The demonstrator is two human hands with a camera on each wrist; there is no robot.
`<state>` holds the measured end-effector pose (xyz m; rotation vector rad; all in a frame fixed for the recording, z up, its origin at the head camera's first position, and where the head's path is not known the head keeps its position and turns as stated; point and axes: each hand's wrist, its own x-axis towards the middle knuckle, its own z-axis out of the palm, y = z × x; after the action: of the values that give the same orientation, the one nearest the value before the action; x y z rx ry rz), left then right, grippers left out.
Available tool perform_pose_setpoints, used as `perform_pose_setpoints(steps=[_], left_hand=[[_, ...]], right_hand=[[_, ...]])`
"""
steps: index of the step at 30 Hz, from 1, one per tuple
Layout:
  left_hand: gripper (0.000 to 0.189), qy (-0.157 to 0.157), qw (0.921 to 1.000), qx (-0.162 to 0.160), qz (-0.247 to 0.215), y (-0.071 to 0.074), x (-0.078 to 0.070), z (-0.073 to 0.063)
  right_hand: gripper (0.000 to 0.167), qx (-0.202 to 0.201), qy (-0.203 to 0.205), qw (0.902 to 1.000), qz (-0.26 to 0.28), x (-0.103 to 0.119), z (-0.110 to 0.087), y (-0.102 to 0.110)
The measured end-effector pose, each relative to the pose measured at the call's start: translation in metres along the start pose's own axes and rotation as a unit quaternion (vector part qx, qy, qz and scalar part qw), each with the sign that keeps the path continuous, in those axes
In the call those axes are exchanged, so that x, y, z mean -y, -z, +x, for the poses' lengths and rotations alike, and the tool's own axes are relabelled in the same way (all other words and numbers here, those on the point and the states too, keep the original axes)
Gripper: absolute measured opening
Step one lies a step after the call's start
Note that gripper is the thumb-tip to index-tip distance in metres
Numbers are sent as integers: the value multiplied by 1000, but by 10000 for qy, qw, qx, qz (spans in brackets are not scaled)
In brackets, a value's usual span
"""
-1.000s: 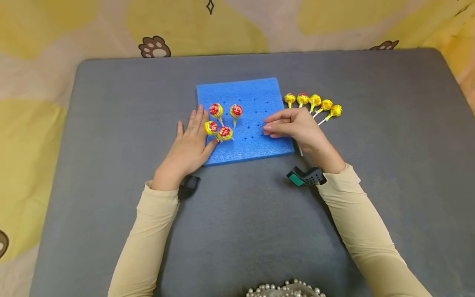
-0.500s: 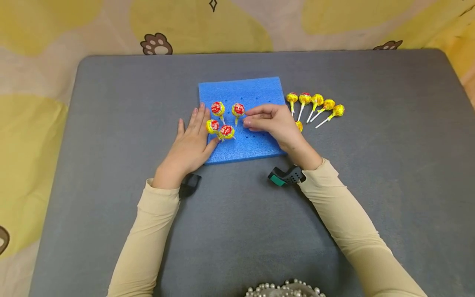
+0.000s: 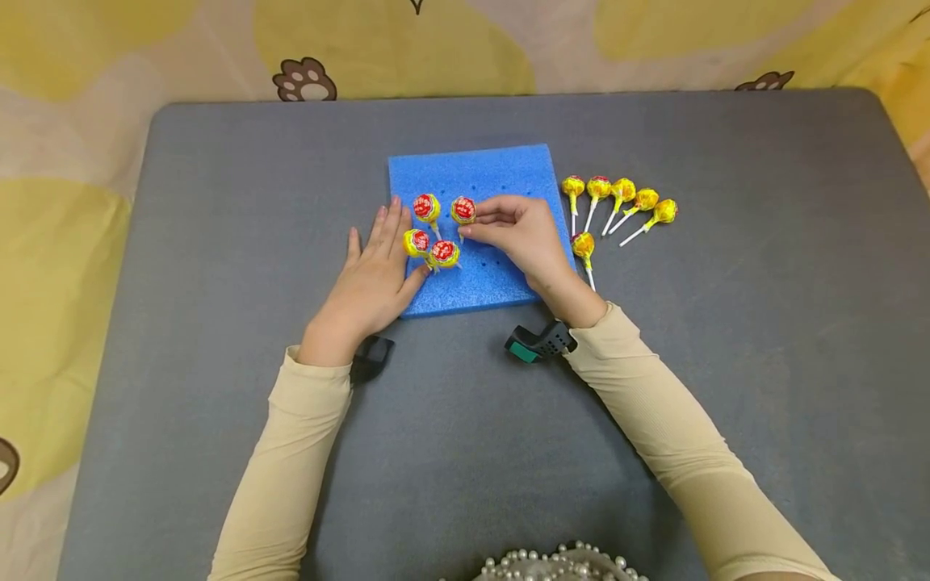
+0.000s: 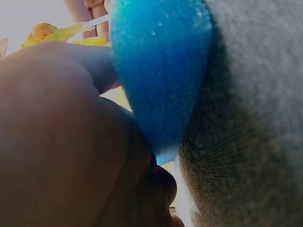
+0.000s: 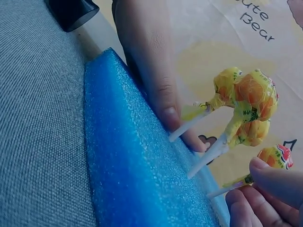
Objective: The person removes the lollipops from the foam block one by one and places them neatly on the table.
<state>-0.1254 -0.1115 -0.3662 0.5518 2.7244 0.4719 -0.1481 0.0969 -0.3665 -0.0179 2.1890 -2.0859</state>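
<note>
A blue foam block with small holes lies on the table. Yellow-and-red wrapped lollipops stand in its left part, among them a rear-left lollipop, a front-left lollipop and a front lollipop. My right hand pinches another upright lollipop between thumb and fingers, just below its head. In the right wrist view, this lollipop's stick meets the foam top. My left hand rests along the block's left edge, fingers extended, thumb near the front lollipops.
Right of the foam, several lollipops fan out on the grey table, including an outer lollipop. One lollipop lies closer, beside the block's right edge. A patterned yellow cloth hangs behind the table.
My right hand has moved left across the foam, from its right side to the standing lollipop, and now pinches it. The left hand stays in place.
</note>
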Motion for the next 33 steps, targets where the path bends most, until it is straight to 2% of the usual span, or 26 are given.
perform_pose_setpoints(steps=[8,15,19,23,33], left_hand=[[74,1,10000,42,15,0,1,2],[74,21,10000,74,16,0,1,2],[74,7,10000,57,15,0,1,2],[75,8,10000,41,21,-1,1,2],[74,10,10000,40,28,0,2,2]], right_hand=[[21,-170,-147,9996,195,1,0,-3],[22,-613,274,9971,355,-3,-3,-8],[19,-857,484,9916,836,-5,-4,-8],[14,-916,526,9872,1193,-5,-3,-7],[13,-851,406,9876,1255,-4,-4,-4]])
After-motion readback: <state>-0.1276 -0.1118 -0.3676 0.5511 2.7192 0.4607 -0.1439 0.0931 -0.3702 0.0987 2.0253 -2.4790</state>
